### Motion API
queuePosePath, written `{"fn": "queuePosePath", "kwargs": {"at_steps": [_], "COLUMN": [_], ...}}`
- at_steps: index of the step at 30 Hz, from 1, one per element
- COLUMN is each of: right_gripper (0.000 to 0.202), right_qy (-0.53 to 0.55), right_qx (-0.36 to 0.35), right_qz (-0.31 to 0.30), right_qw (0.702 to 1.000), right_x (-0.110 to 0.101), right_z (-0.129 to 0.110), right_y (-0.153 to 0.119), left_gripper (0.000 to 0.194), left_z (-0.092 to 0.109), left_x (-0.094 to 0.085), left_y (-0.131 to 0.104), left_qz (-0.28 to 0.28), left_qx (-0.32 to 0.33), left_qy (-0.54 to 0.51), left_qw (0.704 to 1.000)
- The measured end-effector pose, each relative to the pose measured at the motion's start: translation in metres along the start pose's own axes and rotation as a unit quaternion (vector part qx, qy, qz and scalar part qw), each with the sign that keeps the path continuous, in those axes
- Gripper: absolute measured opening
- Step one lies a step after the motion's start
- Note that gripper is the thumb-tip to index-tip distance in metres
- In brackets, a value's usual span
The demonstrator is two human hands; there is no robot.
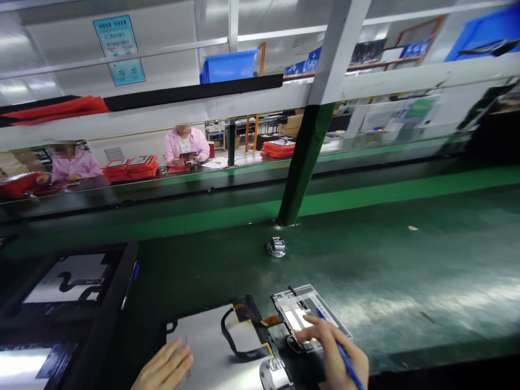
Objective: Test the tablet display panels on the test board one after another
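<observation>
A silver-grey panel [211, 336] with a black flat cable [229, 338] curving over it lies on the green table in front of me. My left hand [164, 365] rests on its left edge, fingers stretched out flat. To the panel's right, a smaller screen module [304, 311] lies at a slant, joined to it by an orange-brown ribbon cable [271, 320]. My right hand [335, 349] is over the module's lower right part, closed around a slim blue pen-like tool [347, 363]. Its tip lies near the module's surface; whether it touches, I cannot tell.
Black foam trays [129, 260] holding panels stand at the left. A small shiny metal object [277, 246] sits behind the module, near a dark green post [303, 168]. Across the bench, two people in pink work beside stacked red sheets [130, 168].
</observation>
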State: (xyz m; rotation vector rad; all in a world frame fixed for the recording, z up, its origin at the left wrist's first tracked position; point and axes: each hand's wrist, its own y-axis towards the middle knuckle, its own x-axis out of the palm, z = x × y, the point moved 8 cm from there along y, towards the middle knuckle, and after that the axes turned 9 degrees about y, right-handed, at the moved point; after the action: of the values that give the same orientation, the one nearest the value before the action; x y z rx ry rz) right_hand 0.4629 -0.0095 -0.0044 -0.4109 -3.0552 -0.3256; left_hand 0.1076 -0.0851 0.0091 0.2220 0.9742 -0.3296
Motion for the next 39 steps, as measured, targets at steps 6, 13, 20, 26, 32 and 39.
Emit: {"fn": "queuePosePath", "kwargs": {"at_steps": [6,13,20,26,32,39], "right_gripper": [0.046,0.049,0.046,0.047,0.025,0.026], "right_qy": [0.073,-0.029,-0.094,-0.085,-0.053,-0.197], "right_qx": [0.019,0.000,-0.097,-0.097,-0.238,-0.345], "right_qz": [-0.128,-0.055,-0.059,-0.076,-0.051,-0.435], "right_qw": [0.989,0.998,0.989,0.989,0.968,0.808], "right_x": [0.059,0.060,0.063,0.063,0.054,0.112], "right_z": [-0.006,0.011,0.002,-0.001,-0.052,-0.077], "right_y": [-0.012,-0.007,-0.005,-0.010,-0.016,-0.030], "left_gripper": [0.085,0.043,0.046,0.045,0.031,0.025], "left_z": [-0.006,0.003,0.030,0.041,0.055,0.086], "left_x": [0.002,-0.013,0.014,0.033,0.044,0.032], "left_y": [0.011,0.025,0.055,0.074,0.082,0.075], "left_qz": [-0.006,0.107,0.041,0.026,0.041,0.115], "left_qx": [0.021,-0.105,-0.199,-0.227,-0.187,-0.052], "left_qy": [0.089,0.119,-0.087,-0.180,-0.267,-0.130], "left_qw": [0.996,0.982,0.975,0.957,0.944,0.983]}}
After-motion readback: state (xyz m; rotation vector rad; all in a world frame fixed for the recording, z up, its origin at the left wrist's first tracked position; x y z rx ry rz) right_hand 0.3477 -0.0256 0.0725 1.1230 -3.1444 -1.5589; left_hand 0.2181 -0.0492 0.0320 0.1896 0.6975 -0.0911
